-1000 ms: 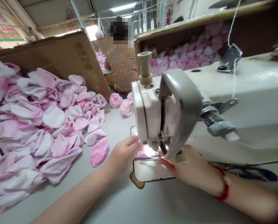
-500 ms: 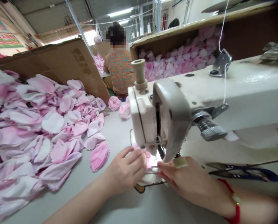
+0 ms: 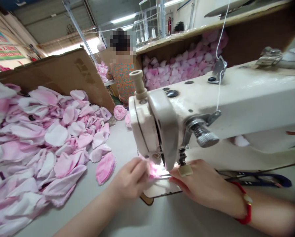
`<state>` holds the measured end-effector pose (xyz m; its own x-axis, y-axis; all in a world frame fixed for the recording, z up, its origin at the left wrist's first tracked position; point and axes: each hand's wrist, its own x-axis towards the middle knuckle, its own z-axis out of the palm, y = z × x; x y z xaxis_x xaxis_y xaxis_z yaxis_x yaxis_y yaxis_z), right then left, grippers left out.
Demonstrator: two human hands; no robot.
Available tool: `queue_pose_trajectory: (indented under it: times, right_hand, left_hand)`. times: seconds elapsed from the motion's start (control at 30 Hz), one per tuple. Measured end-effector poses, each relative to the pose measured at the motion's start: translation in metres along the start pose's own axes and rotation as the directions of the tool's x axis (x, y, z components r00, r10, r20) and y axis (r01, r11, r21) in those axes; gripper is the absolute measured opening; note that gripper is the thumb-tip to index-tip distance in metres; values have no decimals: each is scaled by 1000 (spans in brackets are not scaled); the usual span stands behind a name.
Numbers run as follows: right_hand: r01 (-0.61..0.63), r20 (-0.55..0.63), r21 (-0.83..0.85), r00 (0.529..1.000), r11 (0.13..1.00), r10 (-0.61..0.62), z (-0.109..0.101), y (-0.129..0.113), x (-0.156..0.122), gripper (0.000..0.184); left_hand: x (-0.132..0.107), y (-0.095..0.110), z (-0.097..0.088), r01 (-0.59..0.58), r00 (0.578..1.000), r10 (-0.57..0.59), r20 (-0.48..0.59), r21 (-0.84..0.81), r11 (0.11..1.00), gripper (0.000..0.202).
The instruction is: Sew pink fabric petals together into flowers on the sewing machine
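The left hand pinches a pink fabric piece under the head of the sewing machine. The right hand lies open just beside it, with blue-handled snips further right and a heap of pink fabric left of the left hand.

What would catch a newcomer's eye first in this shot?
A big heap of pink and white fabric pieces fills the left side, with a box of pink puffs behind the machine. At centre, the cream sewing machine head looms over the left hand and right hand, which meet at a pink piece of fabric beneath it. The right hand wears a red bracelet.
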<state>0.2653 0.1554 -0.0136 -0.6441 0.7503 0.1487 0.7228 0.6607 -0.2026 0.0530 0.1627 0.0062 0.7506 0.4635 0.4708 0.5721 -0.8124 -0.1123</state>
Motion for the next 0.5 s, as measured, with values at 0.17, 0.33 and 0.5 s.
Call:
queue_pose_trajectory:
  times: [0.17,0.33,0.5]
  right_hand:
    - [10,-23,-18,1000,1000,-11,-2,-8,-2,22]
    - [8,-30,-1,1000,1000,-8,-4,-7,-4,18]
    - [-72,76,18,995,997,70,-1,12,1,13]
  left_hand:
    - [1,12,7,-253,963,243,116,82,964,23]
    - [3,1,18,-57,992,49,117,60,997,30]
    - [2,-2,21,174,979,-152,134,-172,970,28]
